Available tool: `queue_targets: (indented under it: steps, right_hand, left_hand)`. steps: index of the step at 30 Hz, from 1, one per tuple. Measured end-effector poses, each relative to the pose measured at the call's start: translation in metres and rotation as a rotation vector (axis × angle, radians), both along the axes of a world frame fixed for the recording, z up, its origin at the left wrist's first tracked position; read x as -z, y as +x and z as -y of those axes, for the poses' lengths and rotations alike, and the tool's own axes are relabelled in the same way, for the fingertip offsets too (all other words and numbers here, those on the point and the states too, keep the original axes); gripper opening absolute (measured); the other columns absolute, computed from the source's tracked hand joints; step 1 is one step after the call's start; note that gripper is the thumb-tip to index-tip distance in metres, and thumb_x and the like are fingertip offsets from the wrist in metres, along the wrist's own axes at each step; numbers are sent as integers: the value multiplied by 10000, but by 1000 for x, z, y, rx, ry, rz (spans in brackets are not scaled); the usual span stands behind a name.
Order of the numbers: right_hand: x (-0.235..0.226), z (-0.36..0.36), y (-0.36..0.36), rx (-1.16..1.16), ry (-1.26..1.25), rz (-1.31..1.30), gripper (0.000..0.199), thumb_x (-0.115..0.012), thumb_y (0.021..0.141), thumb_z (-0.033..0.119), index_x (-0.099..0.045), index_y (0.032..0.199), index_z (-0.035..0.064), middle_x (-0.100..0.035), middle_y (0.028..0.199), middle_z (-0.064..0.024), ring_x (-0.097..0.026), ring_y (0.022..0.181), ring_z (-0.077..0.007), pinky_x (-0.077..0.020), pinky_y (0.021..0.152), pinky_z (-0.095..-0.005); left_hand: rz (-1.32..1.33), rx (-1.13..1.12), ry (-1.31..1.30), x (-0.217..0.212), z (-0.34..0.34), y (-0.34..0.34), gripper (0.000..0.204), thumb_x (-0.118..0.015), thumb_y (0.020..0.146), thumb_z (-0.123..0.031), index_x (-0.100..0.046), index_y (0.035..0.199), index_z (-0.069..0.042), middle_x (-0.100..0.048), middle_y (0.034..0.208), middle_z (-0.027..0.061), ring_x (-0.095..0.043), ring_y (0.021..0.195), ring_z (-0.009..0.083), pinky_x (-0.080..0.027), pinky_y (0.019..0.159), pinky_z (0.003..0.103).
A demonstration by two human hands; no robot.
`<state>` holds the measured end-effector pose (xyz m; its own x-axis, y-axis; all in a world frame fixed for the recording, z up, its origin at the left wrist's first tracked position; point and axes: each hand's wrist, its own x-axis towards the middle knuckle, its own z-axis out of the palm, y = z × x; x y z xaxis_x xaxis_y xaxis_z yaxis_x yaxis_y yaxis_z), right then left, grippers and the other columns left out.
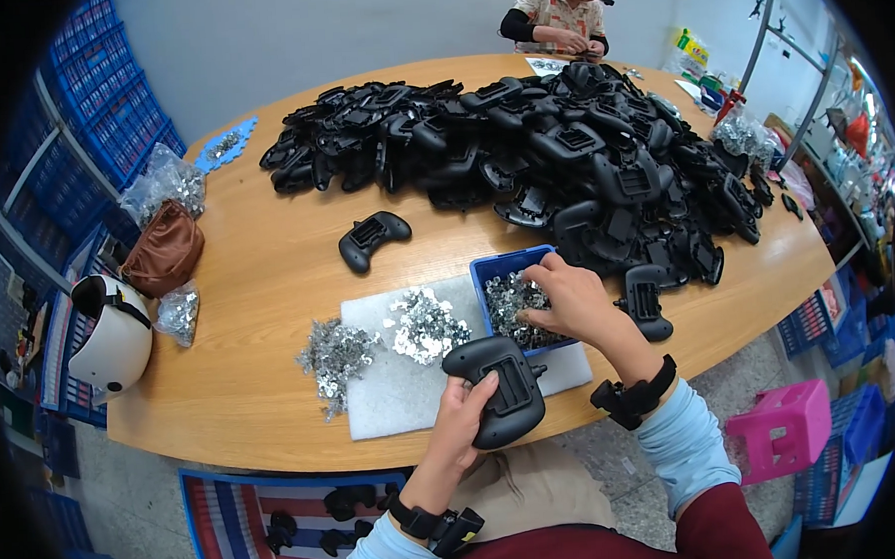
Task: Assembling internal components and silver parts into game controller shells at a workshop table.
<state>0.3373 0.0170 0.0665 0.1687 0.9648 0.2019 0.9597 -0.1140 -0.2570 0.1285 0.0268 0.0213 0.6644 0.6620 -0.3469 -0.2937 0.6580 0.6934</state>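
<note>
Head view: left hand (pixel 465 411) clamped on black controller shell (pixel 497 389), held over white foam pad (pixel 392 392) at near edge of surface (pixel 258 288). Right hand (pixel 566 299) pinched together on small metal parts (pixel 508 302) in blue tray (pixel 487 268). Shell probably light, stiff; best held by side handles. Open room leftward; black shell pile (pixel 562 155) crowds behind.

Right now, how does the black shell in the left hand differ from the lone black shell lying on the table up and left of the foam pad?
The held shell is gripped in the left hand above the foam pad's near edge; the lone shell lies untouched on bare table. The held shell sits beside the blue tray where the right hand reaches; the lone shell lies apart, nearer the big pile. Both are black, two-horned handle shells.
</note>
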Motion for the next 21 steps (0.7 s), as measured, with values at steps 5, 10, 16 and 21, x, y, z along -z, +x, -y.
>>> queue_targets:
  steps: [5,10,16,21]
  right_hand:
    - [1,-3,7,-37,-82,10,434,-723,667,247,-589,1055,104,-558,892,-131,-587,815,-303,-475,708,-385]
    - [0,-10,16,-88,-105,-32,388,-695,670,176,-590,1034,92,-557,882,-130,-583,805,-312,-474,719,-386]
    - [9,-34,36,-148,-11,-176,313,-654,667,88,-608,974,57,-549,884,-129,-571,833,-311,-469,736,-375]
    - [11,-52,39,-144,95,-280,221,-644,658,52,-613,875,21,-547,870,-144,-572,808,-321,-475,730,-370]
  left_hand:
    - [-27,83,24,-1,-13,20,299,-600,844,-128,-488,1099,-20,-586,1009,77,-599,874,132,-515,743,278]
    - [-223,170,169,-13,-30,29,217,-629,810,-134,-559,962,5,-616,885,66,-601,768,110,-508,677,249]
    - [-291,130,182,-17,-47,44,172,-607,822,-136,-559,909,5,-617,818,49,-597,690,100,-506,611,247]
    - [-231,111,153,-11,-53,56,170,-600,827,-145,-559,904,2,-619,816,56,-598,673,101,-505,599,246]
